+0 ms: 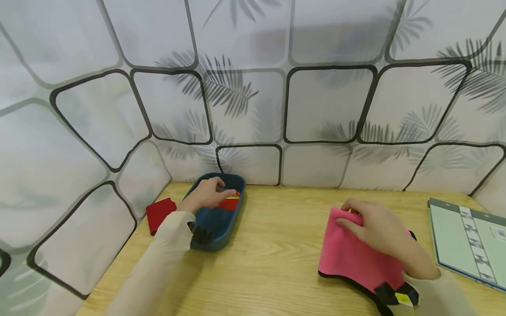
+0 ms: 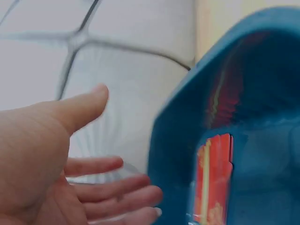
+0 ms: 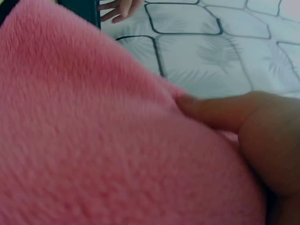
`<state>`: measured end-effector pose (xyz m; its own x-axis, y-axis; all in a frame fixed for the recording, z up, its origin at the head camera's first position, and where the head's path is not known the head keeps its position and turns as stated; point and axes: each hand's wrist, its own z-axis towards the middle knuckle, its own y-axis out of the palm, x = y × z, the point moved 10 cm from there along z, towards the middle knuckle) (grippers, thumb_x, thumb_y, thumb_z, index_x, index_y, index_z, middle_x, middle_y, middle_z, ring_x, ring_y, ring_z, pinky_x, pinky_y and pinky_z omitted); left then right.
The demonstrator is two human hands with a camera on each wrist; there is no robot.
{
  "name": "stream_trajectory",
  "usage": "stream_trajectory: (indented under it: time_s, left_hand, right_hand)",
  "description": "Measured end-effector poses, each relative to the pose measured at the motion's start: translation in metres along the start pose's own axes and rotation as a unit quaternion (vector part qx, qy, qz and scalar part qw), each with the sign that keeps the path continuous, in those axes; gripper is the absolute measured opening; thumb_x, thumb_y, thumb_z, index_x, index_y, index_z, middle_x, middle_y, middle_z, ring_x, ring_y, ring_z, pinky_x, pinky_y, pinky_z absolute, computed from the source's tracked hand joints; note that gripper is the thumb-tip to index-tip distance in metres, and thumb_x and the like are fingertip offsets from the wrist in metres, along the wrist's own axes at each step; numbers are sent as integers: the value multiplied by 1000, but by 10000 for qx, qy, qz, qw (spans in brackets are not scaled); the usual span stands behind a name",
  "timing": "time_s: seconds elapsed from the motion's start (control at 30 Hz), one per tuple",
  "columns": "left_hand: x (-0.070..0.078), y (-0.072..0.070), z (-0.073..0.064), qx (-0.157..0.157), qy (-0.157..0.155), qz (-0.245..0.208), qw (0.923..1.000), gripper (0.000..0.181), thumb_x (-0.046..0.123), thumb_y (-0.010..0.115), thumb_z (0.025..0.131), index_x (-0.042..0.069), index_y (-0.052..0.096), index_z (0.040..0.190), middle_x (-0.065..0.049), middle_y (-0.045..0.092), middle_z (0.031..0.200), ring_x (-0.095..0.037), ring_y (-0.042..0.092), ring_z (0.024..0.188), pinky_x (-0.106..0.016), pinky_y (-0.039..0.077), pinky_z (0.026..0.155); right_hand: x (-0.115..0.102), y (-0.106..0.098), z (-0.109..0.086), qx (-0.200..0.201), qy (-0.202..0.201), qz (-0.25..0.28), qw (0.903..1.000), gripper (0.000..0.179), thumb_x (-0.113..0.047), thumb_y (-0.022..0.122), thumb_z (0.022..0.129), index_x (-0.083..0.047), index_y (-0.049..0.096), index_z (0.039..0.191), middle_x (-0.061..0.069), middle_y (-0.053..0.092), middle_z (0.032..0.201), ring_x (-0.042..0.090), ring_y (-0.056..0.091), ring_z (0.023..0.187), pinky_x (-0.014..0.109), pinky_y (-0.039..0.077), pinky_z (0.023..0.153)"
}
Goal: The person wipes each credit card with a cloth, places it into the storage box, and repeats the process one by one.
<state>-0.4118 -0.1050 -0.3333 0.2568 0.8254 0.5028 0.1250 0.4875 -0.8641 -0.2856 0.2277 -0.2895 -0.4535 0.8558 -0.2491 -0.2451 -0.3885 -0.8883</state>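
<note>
My right hand (image 1: 375,224) pinches the upper edge of a pink fleecy cloth piece with black trim (image 1: 352,259), thumb on the near side. In the right wrist view the pink fleece (image 3: 93,131) fills most of the picture, with the thumb pressed at its edge. Over a blue plastic tray (image 1: 233,232) at the left is my left hand (image 1: 205,194), its fingers extended and holding nothing. Inside the tray lies a red packet with gold print (image 2: 213,183), also partly visible beyond the hand in the head view.
A red folded item (image 1: 160,213) lies left of the tray, beside the left forearm. At the far right is a pale green notebook or folder with a patterned band (image 1: 454,237). Patterned curtain (image 1: 249,162) borders the wooden table (image 1: 276,245) at the back and left.
</note>
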Motion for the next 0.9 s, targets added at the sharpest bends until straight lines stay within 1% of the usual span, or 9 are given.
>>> stream_trajectory:
  time_s: [0.1,0.2,0.3,0.37,0.47,0.57,0.7,0.8,0.9]
  left_hand:
    - [39,1,-19,230,966,109,9950,46,34,64,92,-1,57,120,-19,64,118,-30,64,101,-43,52,89]
    - [78,3,-46,581,1964,289,9784,37,27,69,90,3,60,117,-12,65,110,-26,64,94,-39,53,81]
    - [105,8,-68,845,2524,481,9627,33,28,68,90,7,61,114,-6,64,103,-19,61,87,-34,51,76]
    - [112,11,-77,950,2606,507,9594,32,29,67,91,8,61,115,-3,63,103,-17,58,87,-32,50,75]
    - [114,14,-83,1052,2555,380,9603,32,28,67,91,9,60,116,-3,63,109,-15,59,93,-32,51,79]
    - [112,16,-83,1118,2523,197,9610,31,27,68,91,9,60,115,-2,62,111,-16,60,97,-33,52,82]
    - [106,17,-79,1353,2477,79,9593,26,25,70,89,10,60,109,-1,60,107,-16,58,98,-33,51,84]
    - [104,19,-76,1457,2452,73,9584,26,25,71,88,10,59,107,-2,58,106,-16,56,98,-35,51,85]
    - [104,22,-73,1444,2454,53,9586,28,25,70,89,10,58,109,-3,56,109,-19,55,102,-37,50,87]
  right_hand:
    - [10,10,3,-403,-367,684,9962,11,-31,72,86,-26,62,90,-14,52,69,2,45,62,21,37,54]
    - [21,22,7,-889,-753,1434,9828,7,-25,68,90,-27,62,89,-15,56,74,0,48,65,21,41,58]
    - [33,36,14,-1234,-1049,1731,9715,7,-21,67,91,-27,63,89,-16,57,76,-1,49,67,20,41,60]
    - [42,46,20,-1390,-1113,1711,9690,5,-22,66,91,-25,64,89,-16,56,75,-1,47,67,20,39,61]
    - [57,63,31,-1529,-991,1544,9711,5,-27,67,91,-23,67,88,-16,57,76,-1,45,68,19,38,62]
    - [74,80,39,-1779,-736,1405,9712,11,-29,66,91,-19,69,92,-13,60,80,0,45,69,20,38,64]
    - [84,102,50,-2266,-416,1276,9647,23,-28,64,92,-8,68,103,-1,67,94,11,59,83,28,49,75]
    - [83,104,55,-2378,-249,1155,9641,34,-28,63,93,1,63,112,10,68,104,26,64,96,41,52,83]
    - [77,94,53,-2223,-190,1081,9688,40,-27,62,93,5,59,116,13,67,107,29,63,97,46,51,85]
